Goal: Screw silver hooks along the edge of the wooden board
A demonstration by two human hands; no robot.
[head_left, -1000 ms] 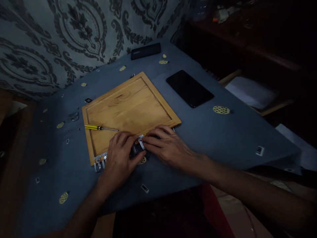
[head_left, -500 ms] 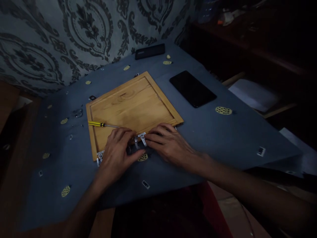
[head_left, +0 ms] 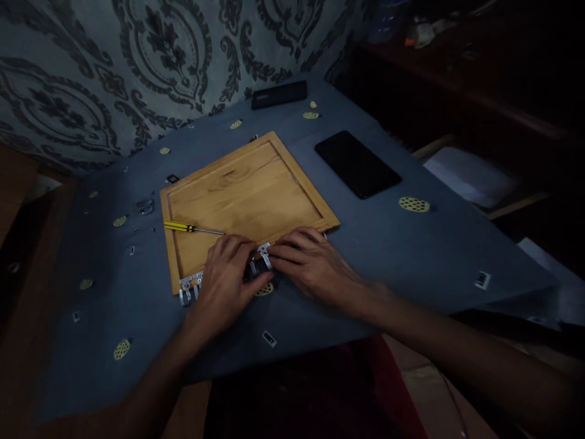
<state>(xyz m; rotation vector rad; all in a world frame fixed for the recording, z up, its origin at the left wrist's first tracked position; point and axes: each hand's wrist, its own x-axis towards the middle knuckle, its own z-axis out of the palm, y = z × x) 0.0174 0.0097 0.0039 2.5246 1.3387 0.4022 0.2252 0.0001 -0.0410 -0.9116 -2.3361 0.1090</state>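
Observation:
A framed wooden panel [head_left: 237, 183] lies on the blue tablecloth, with silver metal hooks [head_left: 191, 285] along its near edge. Another metal hook [head_left: 264, 255] shows between my hands at that edge. My left hand [head_left: 226, 268] curls its fingers over the edge at this hook's left side, the thumb reaching below it. From the right, my right hand [head_left: 311, 262] has its fingertips closed against the same hook; its thumb is hidden. On the panel's left part rests a screwdriver [head_left: 180, 227] with a yellow and black handle, its shaft pointing toward my left fingers.
Right of the panel lies a black phone [head_left: 357, 164]. A dark phone case [head_left: 280, 96] is at the back by the patterned wall [head_left: 164, 49]. Small metal pieces [head_left: 144, 207] lie left of the panel. Beyond the table's right side is white paper [head_left: 470, 175].
My left hand has shifted slightly right along the near edge, uncovering more of the hooks at the panel's left corner. The right hand stays at the same hook.

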